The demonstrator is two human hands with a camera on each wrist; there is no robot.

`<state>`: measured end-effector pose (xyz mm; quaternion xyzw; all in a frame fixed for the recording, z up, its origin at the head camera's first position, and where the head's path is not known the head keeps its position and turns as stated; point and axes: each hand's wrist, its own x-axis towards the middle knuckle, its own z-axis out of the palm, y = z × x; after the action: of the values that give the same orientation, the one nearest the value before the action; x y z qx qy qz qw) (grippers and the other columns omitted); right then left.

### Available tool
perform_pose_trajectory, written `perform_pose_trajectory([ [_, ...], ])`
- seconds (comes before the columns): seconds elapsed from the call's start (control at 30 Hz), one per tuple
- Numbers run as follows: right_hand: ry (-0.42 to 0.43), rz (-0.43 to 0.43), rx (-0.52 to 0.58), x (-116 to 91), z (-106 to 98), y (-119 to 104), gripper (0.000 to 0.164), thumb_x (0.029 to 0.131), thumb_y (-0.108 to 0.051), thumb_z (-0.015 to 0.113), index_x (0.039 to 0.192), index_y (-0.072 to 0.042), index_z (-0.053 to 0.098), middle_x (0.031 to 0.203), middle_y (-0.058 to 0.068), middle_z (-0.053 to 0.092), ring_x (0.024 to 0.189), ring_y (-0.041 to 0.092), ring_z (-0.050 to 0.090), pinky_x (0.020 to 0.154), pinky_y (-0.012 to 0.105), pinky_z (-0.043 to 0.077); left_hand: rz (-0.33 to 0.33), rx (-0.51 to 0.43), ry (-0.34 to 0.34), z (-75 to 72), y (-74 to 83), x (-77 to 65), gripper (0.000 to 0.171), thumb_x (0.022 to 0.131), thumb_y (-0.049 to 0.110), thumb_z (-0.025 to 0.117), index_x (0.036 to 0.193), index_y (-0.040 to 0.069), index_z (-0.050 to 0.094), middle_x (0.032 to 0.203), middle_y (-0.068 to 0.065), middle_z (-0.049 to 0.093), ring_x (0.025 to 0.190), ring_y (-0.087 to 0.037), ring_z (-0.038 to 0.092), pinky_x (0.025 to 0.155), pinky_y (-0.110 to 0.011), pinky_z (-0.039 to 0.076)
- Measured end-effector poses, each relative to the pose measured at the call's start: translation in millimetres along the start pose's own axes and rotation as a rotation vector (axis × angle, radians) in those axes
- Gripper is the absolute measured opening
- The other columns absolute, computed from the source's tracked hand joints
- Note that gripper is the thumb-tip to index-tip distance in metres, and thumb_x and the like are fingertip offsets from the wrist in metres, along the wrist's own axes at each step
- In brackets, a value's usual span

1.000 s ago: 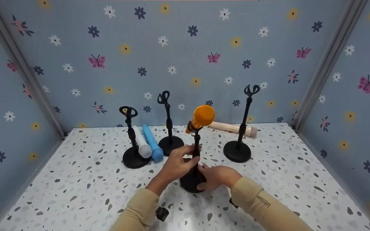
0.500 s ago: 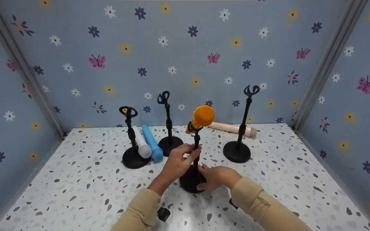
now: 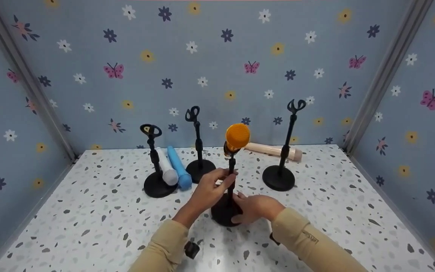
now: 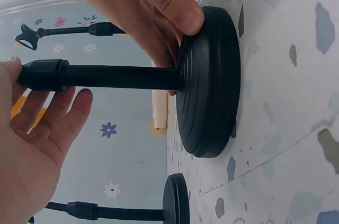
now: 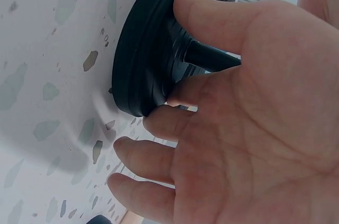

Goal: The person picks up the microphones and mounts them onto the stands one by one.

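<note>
An orange microphone sits in the clip of a black microphone stand, its round head facing me. My left hand grips the stand's pole between thumb and fingers, at the thick collar seen in the left wrist view. Down at the round base, my right hand holds the stand, thumb on the base's top. The right wrist view shows that thumb across from the index finger, near the foot of the pole, while the other fingers spread past the base's edge.
Three more black stands with unfilled clips rise behind: a left stand, a middle stand and a right stand. A white microphone and a blue microphone lie at left, a beige microphone by the back wall.
The orange microphone has swung slightly left, its head turning more toward me. My left fingers have shifted a little on the pole; the right hand stays at the base.
</note>
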<state>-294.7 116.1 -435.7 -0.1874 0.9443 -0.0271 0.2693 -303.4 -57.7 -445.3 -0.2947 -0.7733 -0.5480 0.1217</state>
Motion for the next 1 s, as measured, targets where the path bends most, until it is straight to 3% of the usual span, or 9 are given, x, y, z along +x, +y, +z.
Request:
perform_pose_trajectory([
  [0.17, -0.006, 0.003, -0.016, 0, -1, 0, 0.086, 0.099, -0.056, 0.057, 0.164, -0.019, 0.016, 0.168, 0.006, 0.020, 0.136, 0.029, 0.049, 0.109, 0.044, 0.041, 0.008, -0.042, 0.053, 4.2, 0.0, 1.5, 0.024, 0.088, 0.024, 0.082, 0.110, 0.014, 0.076, 0.101, -0.002, 0.066, 0.097, -0.017, 0.065, 0.078, -0.034, 0.060],
  [0.27, -0.006, -0.005, -0.020, 0, -1, 0, 0.086, 0.099, -0.057, 0.057, 0.164, -0.019, 0.016, 0.168, 0.005, 0.020, 0.134, 0.029, 0.050, 0.107, 0.044, 0.042, 0.006, -0.067, 0.061, 3.8, 0.4, 1.7, 0.023, 0.088, 0.016, 0.081, 0.110, 0.011, 0.076, 0.102, -0.004, 0.068, 0.099, -0.022, 0.066, 0.081, -0.035, 0.060],
  [0.5, -0.006, -0.003, -0.013, 1, 0, 1, 0.086, 0.098, -0.056, 0.058, 0.164, -0.020, 0.016, 0.168, 0.006, 0.020, 0.137, 0.029, 0.047, 0.110, 0.044, 0.040, -0.062, -0.128, -0.097, -6.0, 3.2, 2.4, 0.024, 0.096, 0.006, 0.070, 0.120, 0.004, 0.071, 0.111, -0.006, 0.073, 0.108, -0.020, 0.067, 0.094, -0.036, 0.055],
  [0.6, -0.007, 0.001, -0.011, 1, 1, 1, 0.086, 0.098, -0.057, 0.058, 0.164, -0.021, 0.016, 0.168, 0.005, 0.020, 0.138, 0.029, 0.046, 0.110, 0.044, 0.040, -0.073, -0.132, -0.125, -7.3, 2.3, 2.3, 0.023, 0.097, 0.009, 0.069, 0.120, 0.005, 0.071, 0.112, -0.005, 0.073, 0.108, -0.017, 0.066, 0.094, -0.035, 0.054],
  [0.87, -0.002, 0.013, -0.019, 1, 0, 0, 0.088, 0.097, -0.059, 0.058, 0.164, -0.020, 0.016, 0.168, 0.005, 0.020, 0.137, 0.029, 0.048, 0.109, 0.044, 0.041, 0.015, -0.037, 0.023, -1.5, -0.2, 3.7, 0.026, 0.084, 0.019, 0.086, 0.108, 0.013, 0.078, 0.102, -0.003, 0.072, 0.094, -0.018, 0.067, 0.080, -0.033, 0.059],
  [1.0, 0.000, 0.013, -0.008, 1, 1, 1, 0.088, 0.097, -0.058, 0.058, 0.164, -0.020, 0.017, 0.167, 0.005, 0.021, 0.138, 0.030, 0.047, 0.110, 0.045, 0.040, -0.005, 0.010, 0.016, -4.5, 1.5, 5.3, 0.024, 0.083, 0.018, 0.086, 0.105, 0.014, 0.078, 0.092, 0.005, 0.074, 0.082, -0.013, 0.068, 0.073, -0.031, 0.057],
])
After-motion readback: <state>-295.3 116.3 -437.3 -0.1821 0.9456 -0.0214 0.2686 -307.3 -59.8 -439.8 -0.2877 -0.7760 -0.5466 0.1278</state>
